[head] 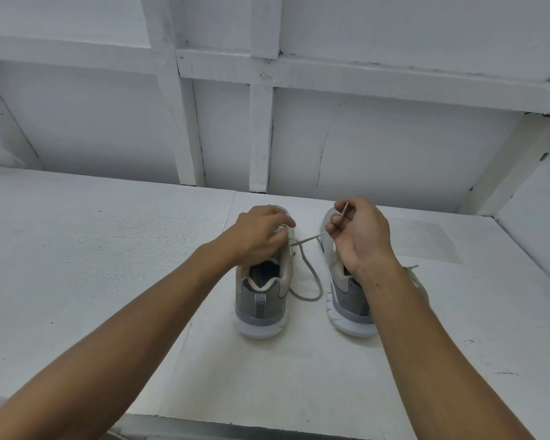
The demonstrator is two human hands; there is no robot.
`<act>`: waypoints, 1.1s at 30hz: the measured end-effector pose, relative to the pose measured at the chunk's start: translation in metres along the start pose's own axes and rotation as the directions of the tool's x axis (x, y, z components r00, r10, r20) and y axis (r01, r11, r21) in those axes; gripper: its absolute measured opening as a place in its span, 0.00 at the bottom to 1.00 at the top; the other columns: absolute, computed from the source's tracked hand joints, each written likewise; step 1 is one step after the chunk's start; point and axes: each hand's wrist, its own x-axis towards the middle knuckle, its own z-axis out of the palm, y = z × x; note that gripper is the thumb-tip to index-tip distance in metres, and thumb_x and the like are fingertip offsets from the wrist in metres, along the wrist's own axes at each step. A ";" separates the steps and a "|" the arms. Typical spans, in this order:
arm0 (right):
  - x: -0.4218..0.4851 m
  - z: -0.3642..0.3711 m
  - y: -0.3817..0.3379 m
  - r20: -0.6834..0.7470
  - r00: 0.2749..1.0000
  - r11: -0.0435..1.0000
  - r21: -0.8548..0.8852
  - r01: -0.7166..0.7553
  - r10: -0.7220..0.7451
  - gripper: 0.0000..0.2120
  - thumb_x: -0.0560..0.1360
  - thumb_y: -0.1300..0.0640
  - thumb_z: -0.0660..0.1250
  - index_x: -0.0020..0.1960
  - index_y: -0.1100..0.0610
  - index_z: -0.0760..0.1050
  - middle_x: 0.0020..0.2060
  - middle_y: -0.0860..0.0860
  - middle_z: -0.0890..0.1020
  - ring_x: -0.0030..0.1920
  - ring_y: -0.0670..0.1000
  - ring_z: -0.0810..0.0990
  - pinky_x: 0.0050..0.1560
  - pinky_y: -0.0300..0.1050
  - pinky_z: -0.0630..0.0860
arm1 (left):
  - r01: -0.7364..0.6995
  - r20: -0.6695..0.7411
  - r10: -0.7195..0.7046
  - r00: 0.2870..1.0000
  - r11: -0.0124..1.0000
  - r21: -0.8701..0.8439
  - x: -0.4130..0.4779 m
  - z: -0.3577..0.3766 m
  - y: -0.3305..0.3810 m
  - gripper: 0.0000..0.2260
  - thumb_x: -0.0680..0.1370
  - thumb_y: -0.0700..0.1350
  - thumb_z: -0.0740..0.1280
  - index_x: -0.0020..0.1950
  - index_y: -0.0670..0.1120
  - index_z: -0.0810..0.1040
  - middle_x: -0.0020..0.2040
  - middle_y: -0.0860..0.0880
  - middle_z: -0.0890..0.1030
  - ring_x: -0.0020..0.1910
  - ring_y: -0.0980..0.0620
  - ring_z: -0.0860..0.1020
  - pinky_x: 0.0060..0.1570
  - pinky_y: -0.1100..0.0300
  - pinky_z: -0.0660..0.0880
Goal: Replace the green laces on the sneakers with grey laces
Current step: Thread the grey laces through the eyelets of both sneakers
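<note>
Head view: two sneakers stand side by side on a white surface, heels toward the camera and toes toward a white panelled wall.

The left sneaker has a darker grey heel, a paler beige-grey upper and collar, a dark lining and a thick white sole. A heel tab with a black-and-white chevron pattern runs up its back. The right sneaker has the same colours and is partly covered by the right wrist and forearm. No brand mark or writing on either sneaker can be read at this size.

A grey lace comes out of the front of the left sneaker and runs taut across the gap between the sneakers to the right hand. More of it lies in a slack loop on the surface between them. Another grey strand shows just beside the right forearm, on the far side of the right sneaker.

The left hand is on the front of the left sneaker, its fingers curled down onto the upper where the lace emerges; they cover the lacing rows. The right hand is raised above the toe of the right sneaker. It pinches the grey lace between thumb and curled fingers, and the lace's stiff tip sticks up past the fingertips.
</note>
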 end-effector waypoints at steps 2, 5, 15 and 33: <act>0.000 0.001 -0.001 0.008 1.000 0.999 -0.027 0.017 -0.017 0.05 0.76 0.65 0.57 0.50 0.62 0.70 0.33 0.52 0.73 0.27 0.48 0.70 0.30 0.41 0.69 | -0.015 0.058 0.012 0.998 0.998 0.054 0.010 0.001 0.004 0.15 0.82 0.48 0.56 0.64 0.50 0.78 0.68 0.51 0.73 0.68 0.50 0.66 0.67 0.47 0.64; -0.001 -0.001 -0.004 0.009 0.999 0.999 -0.030 0.031 -0.031 0.05 0.76 0.65 0.58 0.50 0.62 0.70 0.34 0.53 0.74 0.27 0.48 0.70 0.30 0.41 0.70 | -0.030 0.166 0.004 0.986 0.988 0.154 0.022 0.004 0.006 0.16 0.82 0.51 0.56 0.60 0.49 0.80 0.66 0.50 0.74 0.67 0.50 0.66 0.65 0.45 0.66; 0.000 -0.010 0.000 0.077 0.985 0.874 -0.454 0.175 -0.158 0.05 0.78 0.66 0.59 0.46 0.60 0.72 0.42 0.55 0.80 0.40 0.51 0.83 0.48 0.47 0.81 | -0.054 0.222 0.032 0.975 0.994 0.097 0.029 0.002 0.005 0.10 0.80 0.54 0.62 0.45 0.49 0.75 0.55 0.49 0.77 0.59 0.48 0.71 0.58 0.49 0.70; 0.003 -0.004 0.003 0.360 0.931 0.236 -0.911 0.337 0.060 0.08 0.74 0.55 0.68 0.53 0.52 0.82 0.49 0.48 0.84 0.51 0.50 0.80 0.51 0.46 0.76 | 0.056 0.073 -0.024 0.997 0.883 -0.466 0.016 -0.027 0.015 0.08 0.79 0.50 0.66 0.49 0.47 0.79 0.64 0.52 0.77 0.61 0.56 0.73 0.59 0.58 0.66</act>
